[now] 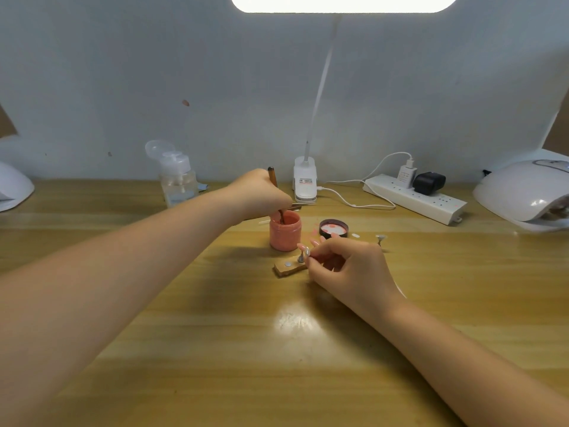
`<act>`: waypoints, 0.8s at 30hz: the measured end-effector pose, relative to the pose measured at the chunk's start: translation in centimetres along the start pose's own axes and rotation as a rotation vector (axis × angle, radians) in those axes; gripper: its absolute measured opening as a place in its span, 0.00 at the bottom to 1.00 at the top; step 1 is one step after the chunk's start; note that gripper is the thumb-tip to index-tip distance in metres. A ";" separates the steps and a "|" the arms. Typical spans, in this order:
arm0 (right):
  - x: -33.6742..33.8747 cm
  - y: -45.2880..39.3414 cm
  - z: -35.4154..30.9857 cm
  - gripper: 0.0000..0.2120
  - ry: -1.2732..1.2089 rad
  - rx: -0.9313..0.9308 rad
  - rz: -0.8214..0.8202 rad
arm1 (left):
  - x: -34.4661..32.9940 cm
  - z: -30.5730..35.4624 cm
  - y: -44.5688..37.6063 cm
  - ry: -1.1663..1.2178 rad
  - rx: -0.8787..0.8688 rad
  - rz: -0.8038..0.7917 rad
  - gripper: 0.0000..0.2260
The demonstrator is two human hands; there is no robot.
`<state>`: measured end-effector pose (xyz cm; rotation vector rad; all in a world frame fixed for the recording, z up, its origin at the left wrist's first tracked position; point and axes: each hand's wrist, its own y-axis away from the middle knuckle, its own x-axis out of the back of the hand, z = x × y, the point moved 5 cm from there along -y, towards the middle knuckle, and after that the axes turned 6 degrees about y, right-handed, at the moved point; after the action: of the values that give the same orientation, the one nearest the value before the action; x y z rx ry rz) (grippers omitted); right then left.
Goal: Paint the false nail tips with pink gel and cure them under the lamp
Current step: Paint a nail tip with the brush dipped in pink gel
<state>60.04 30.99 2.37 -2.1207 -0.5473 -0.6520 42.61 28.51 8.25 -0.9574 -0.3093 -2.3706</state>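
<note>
Pink gel [285, 232] is held in a small round jar of translucent plastic, standing open near the middle of the wooden tabletop [246, 349], whose pale grain is glossy enough to throw back a bright patch of light. A slim brown brush [272, 180] is gripped in the curled fingers of the left hand [261, 195], its lower end dipped into the jar's mouth. Just right of the jar lies the jar's lid [333, 228], dark-rimmed and turned up, its pale inside smeared with pink.

In front of the jar a small flat block of wood [289, 267] is set, bearing a round metal disc and a short metal stand. On that stand a false nail tip [306, 251], pale, glossy and oval, is pinched by the fingertips of the right hand [348, 266], whose other fingers are curled loosely above the tabletop. A second little stand [380, 239] is seen apart, to the right of the lid, and a loose pale tip [355, 235] lies between them.

At the far right edge a curing lamp [523, 192] with a smooth white domed shell is placed. Along the back wall are found a white power strip [414, 198] with a white and a black plug, a white clip-on desk lamp [304, 183] on a thin bending neck, and a clear plastic pump bottle [178, 180] with its cap flipped open.
</note>
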 end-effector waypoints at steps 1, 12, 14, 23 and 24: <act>0.1 0.0 0.0 0.03 -0.011 -0.001 0.006 | 0.1 -0.1 -0.1 0.028 0.007 0.008 0.07; 0.1 -0.1 0.2 0.02 -0.045 -0.046 -0.016 | 2.8 -5.8 1.5 0.784 0.264 0.160 0.09; 0.2 -0.1 0.2 0.02 -0.047 -0.047 -0.013 | 3.0 -6.7 1.8 0.825 0.278 0.181 0.09; 0.2 -0.1 0.2 0.02 -0.052 -0.061 -0.013 | 2.3 -6.9 2.4 0.989 0.229 0.169 0.08; 0.3 -0.1 0.2 0.02 -0.056 -0.059 -0.009 | 2.0 -7.0 2.3 0.980 0.242 0.172 0.08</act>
<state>60.26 31.23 2.49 -2.1987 -0.5748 -0.6224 38.78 22.93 4.65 0.3174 -0.1068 -2.2682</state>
